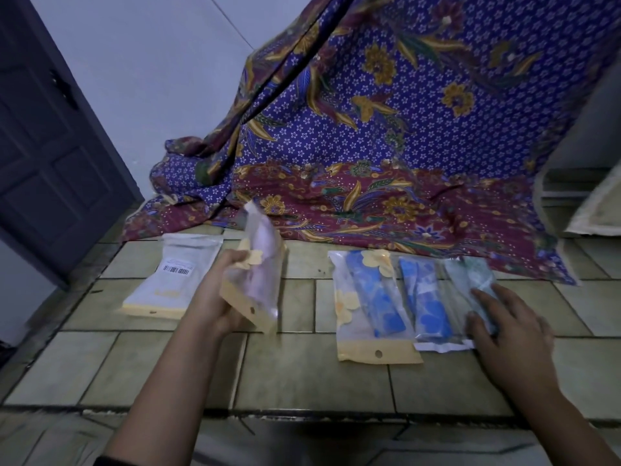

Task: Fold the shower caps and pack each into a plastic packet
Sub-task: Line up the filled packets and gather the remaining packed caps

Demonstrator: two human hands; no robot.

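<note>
left hand (pixel 215 297) gripping a pale packed packet (pixel 255 280), lifted off the tiled surface (pixel 302 375) | right hand (pixel 507 327) spread flat on the green-cap packet (pixel 470 287) | two blue-cap packets (pixel 373 297) alongside

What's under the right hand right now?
The right hand rests flat on a clear packet holding a folded green shower cap. Its lower right part is covered by the fingers.

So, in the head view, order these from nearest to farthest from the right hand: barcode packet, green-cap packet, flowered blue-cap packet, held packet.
1. The green-cap packet, far right, under the right hand.
2. The flowered blue-cap packet, centre-right.
3. The held packet, in the left hand.
4. The barcode packet, far left.
</note>
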